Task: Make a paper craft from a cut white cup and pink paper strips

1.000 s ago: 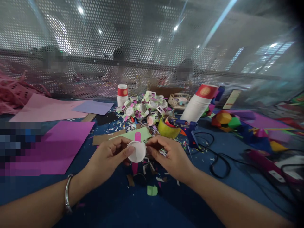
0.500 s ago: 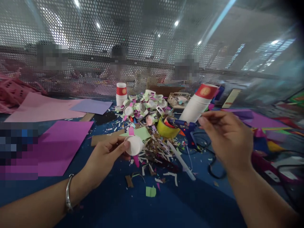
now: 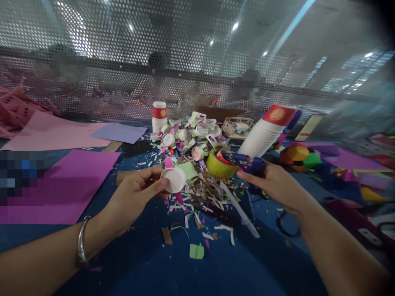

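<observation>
My left hand [image 3: 143, 187] pinches a white paper disc, like a cut-off cup bottom [image 3: 175, 180], by its left edge. Pink paper strips [image 3: 179, 198] stick out above and below the disc. To the right, my right hand [image 3: 271, 183] is closed round the handle of a blue hot glue gun [image 3: 251, 161], with some fingers hidden behind it. The gun's nose rests on a yellow roll of tape [image 3: 220, 166]. Behind the hands lies a heap of small cut cup pieces with green and pink strips [image 3: 194, 133].
A short stack of paper cups [image 3: 159, 117] stands at the back; a longer stack [image 3: 262, 133] leans behind the glue gun. Paper scraps [image 3: 212, 191] and a clear glue stick [image 3: 240, 211] litter the blue table [image 3: 148, 263]. Magenta paper [image 3: 68, 185] lies left. A perforated metal screen [image 3: 191, 53] rises behind.
My right hand has moved down and left from beside the leaning cups and closed on the glue gun's handle. The left hand still holds the disc, now tipped slightly.
</observation>
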